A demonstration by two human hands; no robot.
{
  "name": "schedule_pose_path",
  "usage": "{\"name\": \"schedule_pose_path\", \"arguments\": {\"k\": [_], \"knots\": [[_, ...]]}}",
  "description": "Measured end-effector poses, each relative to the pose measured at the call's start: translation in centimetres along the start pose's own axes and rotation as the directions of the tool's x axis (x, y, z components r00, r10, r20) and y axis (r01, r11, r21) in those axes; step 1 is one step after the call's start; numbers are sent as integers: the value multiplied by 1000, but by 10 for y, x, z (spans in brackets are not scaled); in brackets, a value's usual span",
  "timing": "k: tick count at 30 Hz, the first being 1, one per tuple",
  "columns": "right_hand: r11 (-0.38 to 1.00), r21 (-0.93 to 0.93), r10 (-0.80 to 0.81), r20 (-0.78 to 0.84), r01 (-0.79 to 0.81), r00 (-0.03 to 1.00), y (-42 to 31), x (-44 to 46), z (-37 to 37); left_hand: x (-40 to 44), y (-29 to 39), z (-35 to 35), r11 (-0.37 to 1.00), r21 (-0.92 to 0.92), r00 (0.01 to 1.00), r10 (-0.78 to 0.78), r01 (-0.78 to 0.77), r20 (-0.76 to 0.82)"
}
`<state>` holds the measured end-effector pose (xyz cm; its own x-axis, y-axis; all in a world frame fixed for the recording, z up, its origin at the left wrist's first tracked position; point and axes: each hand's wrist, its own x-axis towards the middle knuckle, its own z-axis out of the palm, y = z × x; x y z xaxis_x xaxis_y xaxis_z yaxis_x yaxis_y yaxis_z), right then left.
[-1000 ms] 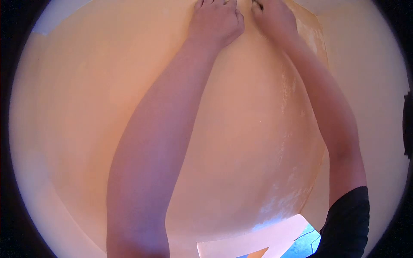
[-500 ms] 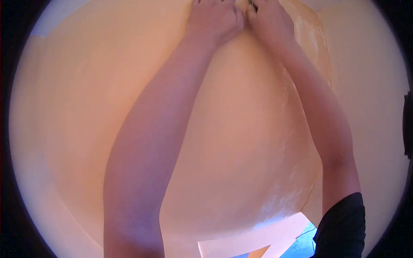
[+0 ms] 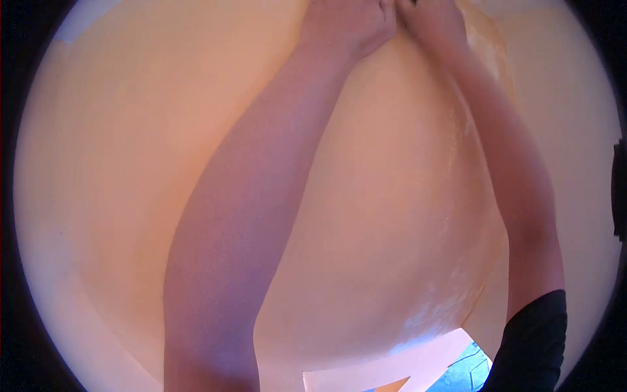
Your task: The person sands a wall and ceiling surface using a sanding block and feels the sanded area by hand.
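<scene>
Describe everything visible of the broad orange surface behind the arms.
The broad surface is pale orange and looks smooth; its material is unclear. Whitish, shiny streaks mark its right side and lower right, near a curved edge. It fills most of the view behind both forearms. The left hand and right hand are at its top, apparently resting on it.

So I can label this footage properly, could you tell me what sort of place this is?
Possibly an indoor work area, though the exact kind is unclear: a broad tan surface fills most of the view, with a pale strip and a blue patch near its lower edge.
</scene>
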<state>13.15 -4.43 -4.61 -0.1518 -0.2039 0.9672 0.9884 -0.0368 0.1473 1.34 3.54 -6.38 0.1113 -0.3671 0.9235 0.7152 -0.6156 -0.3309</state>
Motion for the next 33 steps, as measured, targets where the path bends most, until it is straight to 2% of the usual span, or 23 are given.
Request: {"name": "schedule_pose_path", "arguments": {"k": [1,2,4,5,7,8,10,13,17,19,20,22,24,26,28,29,31,33], "knots": [[993,40,106,113,-111,988,-2,14,-1,1,1,-4,1000,-10,999,17,-16,39],[992,43,108,125,-114,986,-3,11,2,4,3,-14,1000,-9,999,11,-10,50],[991,-12,136,131,-136,982,-7,-9,-1,3,8,-34,999,-40,961,22,-12,275],[990,-21,140,131,-138,981,-9,-32,-5,2,7,-23,999,-49,961,26,-13,275],[986,-47,-161,-67,158,985,-13,-74,-9,5,-2,2,1000,-9,999,21,-21,38],[986,-33,-166,-73,164,984,-13,-65,-8,3,-2,0,1000,7,999,18,-18,37],[999,-6,-53,30,53,998,-5,-29,-4,0,1,-5,1000,-27,1000,16,-16,24],[996,-89,-29,-48,24,998,22,24,17,-1,1,-17,998,-30,997,52,-50,55],[986,-169,18,33,-12,999,5,-30,3,6,-1,1,996,77,999,34,-36,30],[999,-42,-23,25,24,999,17,-29,7,2,5,-23,1000,11,982,13,-15,190],[999,-33,-30,13,31,999,16,-11,9,4,1,-20,1000,24,983,13,-17,181],[994,-100,32,-6,-33,999,15,34,11,8,-8,0,999,24,999,37,-37,23],[996,-87,-5,21,7,1000,21,29,16,16,-15,8,997,58,998,54,-52,-28],[995,-96,-6,87,14,996,30,-13,17,8,-10,10,996,50,997,71,-69,-38],[996,-23,-86,-76,85,993,16,-50,7,13,-9,-20,999,16,993,34,-36,109],[996,-24,-93,-77,91,993,18,-41,10,12,-9,-17,999,17,994,30,-32,104],[990,-79,-122,-87,115,989,24,-13,18,13,-12,-7,1000,-10,1000,9,-9,-18],[997,-31,-77,-139,74,987,1,-5,12,16,-16,-7,1000,4,1000,21,-21,4]]}}
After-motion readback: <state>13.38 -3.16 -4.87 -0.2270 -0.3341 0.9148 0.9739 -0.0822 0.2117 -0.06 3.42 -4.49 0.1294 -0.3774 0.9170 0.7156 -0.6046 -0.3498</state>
